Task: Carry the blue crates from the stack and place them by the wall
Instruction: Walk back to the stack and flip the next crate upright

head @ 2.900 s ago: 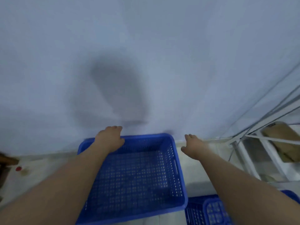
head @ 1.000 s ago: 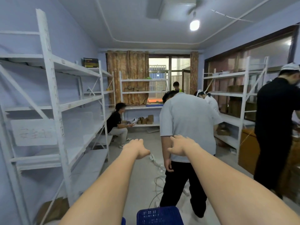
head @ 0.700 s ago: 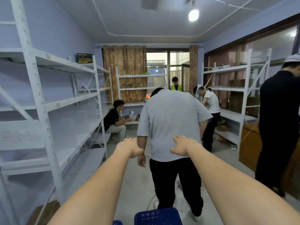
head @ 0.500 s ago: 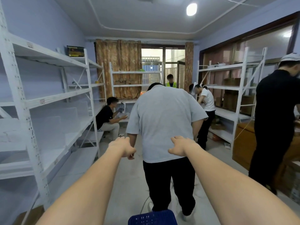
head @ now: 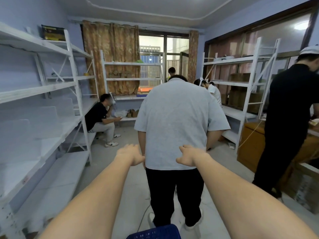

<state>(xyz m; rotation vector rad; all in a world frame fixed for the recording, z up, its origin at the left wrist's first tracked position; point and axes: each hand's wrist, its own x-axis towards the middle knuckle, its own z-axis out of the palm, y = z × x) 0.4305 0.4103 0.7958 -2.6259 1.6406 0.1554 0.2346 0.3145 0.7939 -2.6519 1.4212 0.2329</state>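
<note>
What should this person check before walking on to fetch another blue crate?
1. Left hand empty: ok.
2. Right hand empty: ok.
3. Aisle ahead free: not ok, a person in a grey shirt stands right in front.
4. Floor free of trip hazards: not ok, a cable trails by that person's feet.
5. Blue crate low in front, clear of the feet: cannot tell.
6. Where the crate stack is: cannot tell.

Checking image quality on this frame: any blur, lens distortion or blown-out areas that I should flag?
Head view: strong wide-angle distortion, with the left shelving rack bowed and both forearms stretched; the left hand and right hand are reasonably sharp; the window is overexposed; a ceiling light is reflected in the right-hand glass; the blue crate is cropped by the bottom edge.
</note>
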